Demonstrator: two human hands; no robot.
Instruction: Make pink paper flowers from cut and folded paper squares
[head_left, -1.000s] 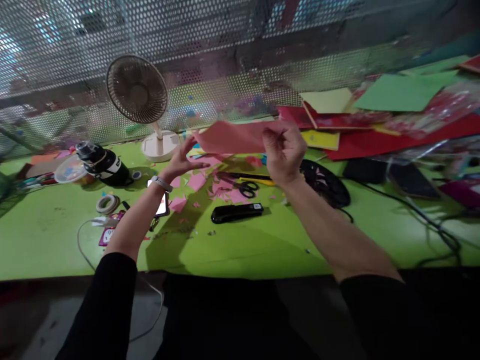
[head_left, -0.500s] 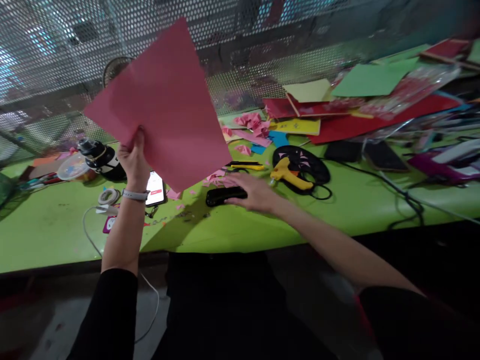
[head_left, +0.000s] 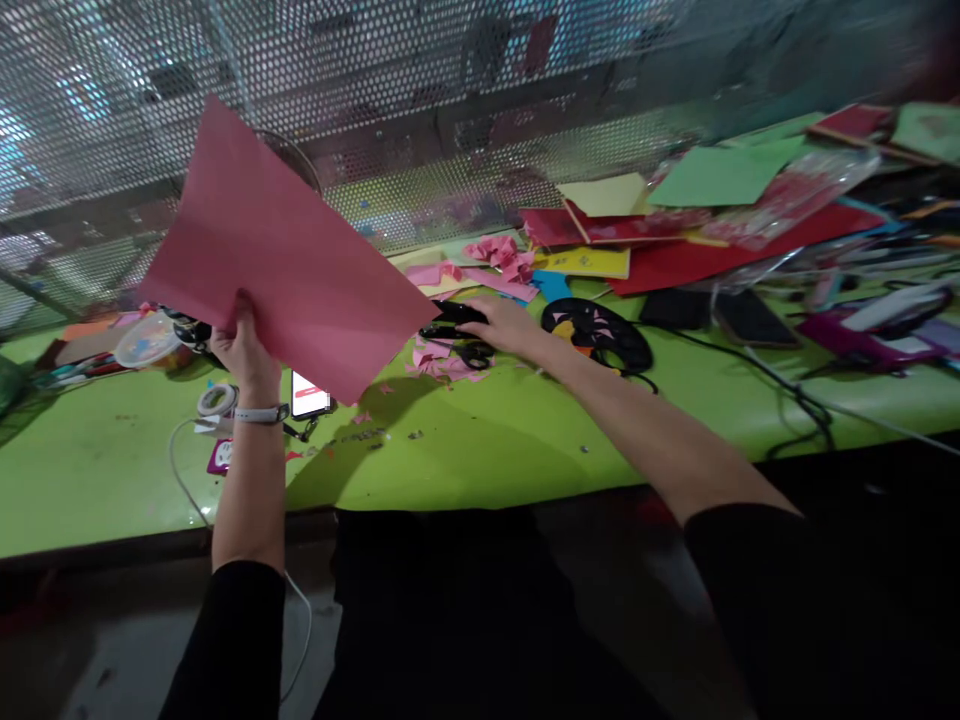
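A green table [head_left: 480, 450] runs across the view, backed by a perforated metal screen [head_left: 420, 90]. At its far right lies a heap of coloured card [head_left: 705, 210] in red, green and yellow, with dark cables [head_left: 795, 400] trailing over the edge nearby. The biggest single thing in hand is a pink sheet [head_left: 285, 255], held up off the table and tilted, its lower corner hanging over a phone [head_left: 309, 393] with a lit screen. The left hand [head_left: 244, 350] is clamped on the sheet's lower edge, thumb in front and fingers behind. The right hand [head_left: 506, 325] is well apart from it, stretched out flat over a black stapler [head_left: 454, 315] and touching it; whether the fingers have closed round it cannot be told. Just beside that hand lie scissors [head_left: 472, 352] among pink scraps [head_left: 439, 362], and a round black fan grille [head_left: 596, 335] sits to its right. Folded pink paper [head_left: 499, 252] is piled behind. Left of the wrist are a tape roll [head_left: 217, 400] and a white cable [head_left: 180, 470].
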